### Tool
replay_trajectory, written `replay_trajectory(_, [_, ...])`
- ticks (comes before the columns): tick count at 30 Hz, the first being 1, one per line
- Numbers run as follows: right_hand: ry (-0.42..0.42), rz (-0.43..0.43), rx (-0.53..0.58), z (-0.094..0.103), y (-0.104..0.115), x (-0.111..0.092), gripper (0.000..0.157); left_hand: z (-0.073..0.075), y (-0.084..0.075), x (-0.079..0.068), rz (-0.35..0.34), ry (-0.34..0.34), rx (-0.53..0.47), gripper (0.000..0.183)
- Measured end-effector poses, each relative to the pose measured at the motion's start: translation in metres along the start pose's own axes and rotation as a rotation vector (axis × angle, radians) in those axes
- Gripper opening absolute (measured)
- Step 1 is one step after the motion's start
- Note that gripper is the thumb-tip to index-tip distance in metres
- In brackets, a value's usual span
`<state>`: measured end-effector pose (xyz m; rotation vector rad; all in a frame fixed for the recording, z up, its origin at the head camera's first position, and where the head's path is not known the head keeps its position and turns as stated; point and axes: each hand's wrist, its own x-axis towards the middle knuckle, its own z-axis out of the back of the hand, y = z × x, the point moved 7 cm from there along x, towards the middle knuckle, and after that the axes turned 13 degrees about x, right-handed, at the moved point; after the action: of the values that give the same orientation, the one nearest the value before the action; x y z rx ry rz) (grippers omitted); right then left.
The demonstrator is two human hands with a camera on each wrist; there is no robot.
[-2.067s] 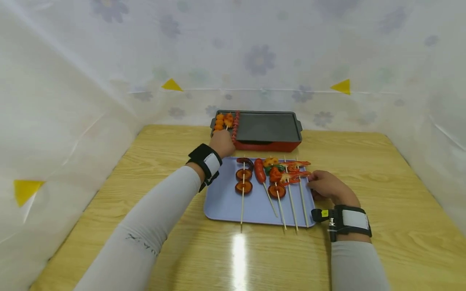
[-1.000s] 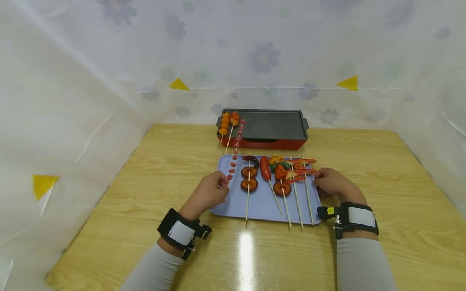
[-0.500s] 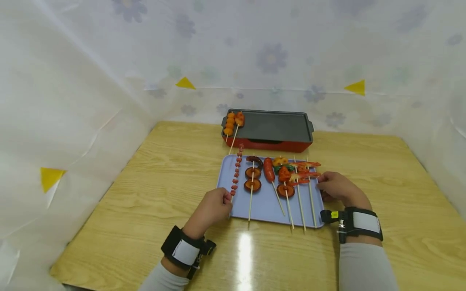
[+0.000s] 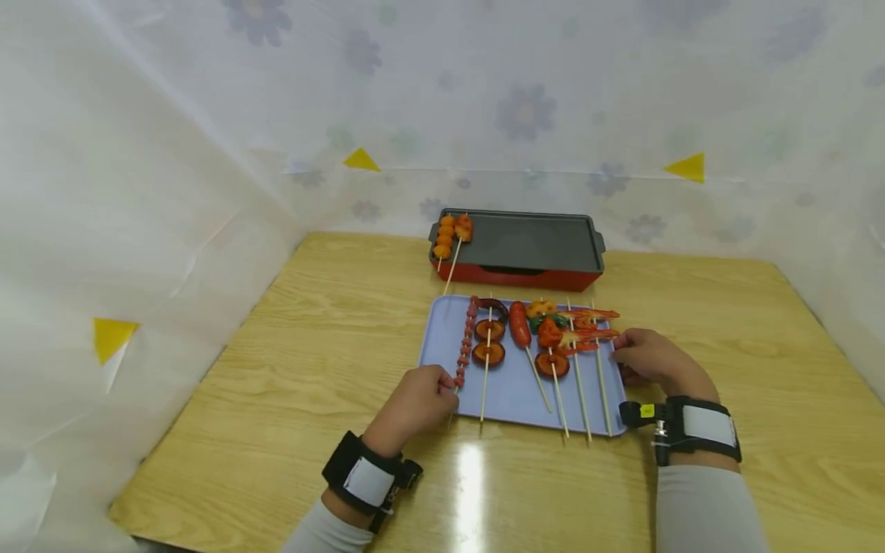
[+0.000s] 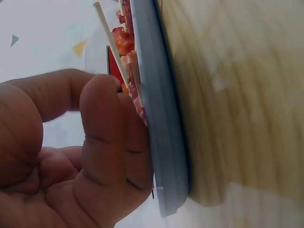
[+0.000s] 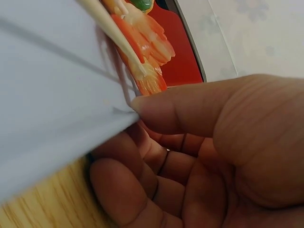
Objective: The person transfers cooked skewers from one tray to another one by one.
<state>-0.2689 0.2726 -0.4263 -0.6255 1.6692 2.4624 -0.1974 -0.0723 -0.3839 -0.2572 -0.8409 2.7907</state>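
Note:
My left hand pinches the lower stick end of a skewer of small red meat pieces. That skewer lies along the left side of the lilac tray, beside a skewer with two round mushroom slices and a dark curled piece. At the tray's right edge, my right hand grips the rim, thumb on top and fingers beneath, as the right wrist view shows. Also on the tray are a red sausage on a stick, a mixed skewer with a mushroom slice and shrimp skewers.
Behind the tray stands a red grill with a dark plate. On its left end lie a skewer of orange balls and a skewer with one browned piece, its stick reaching over the front edge. A wooden table lies underneath.
My left hand has drawn the red meat skewer off the grill, back toward me, and brought it down over the tray's left side. The right hand stays at the tray's rim.

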Motion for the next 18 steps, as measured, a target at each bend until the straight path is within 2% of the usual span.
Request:
replay_trajectory(6, [0.001, -0.003, 0.028, -0.001, -0.004, -0.002, 0.022, -0.004, 0.008, 0.0, 0.047, 0.046, -0.131, 0.034])
replay_trajectory(12, [-0.016, -0.017, 0.019, 0.001, -0.004, -0.003, 0.019, 0.008, 0.002, 0.006, 0.023, -0.036, -0.073, 0.043])
replay_trajectory(15, [-0.027, -0.012, -0.009, 0.001, -0.002, -0.002, 0.016, 0.021, 0.0, 0.01, 0.024, -0.089, -0.092, 0.048])
replay_trajectory(17, [-0.032, -0.01, -0.022, 0.002, -0.002, -0.001, 0.015, 0.028, -0.001, 0.012, 0.009, -0.12, -0.087, 0.061])
replay_trajectory(18, [-0.033, -0.009, -0.024, 0.002, -0.001, -0.001, 0.015, 0.03, -0.001, 0.014, -0.006, -0.134, -0.051, 0.068])
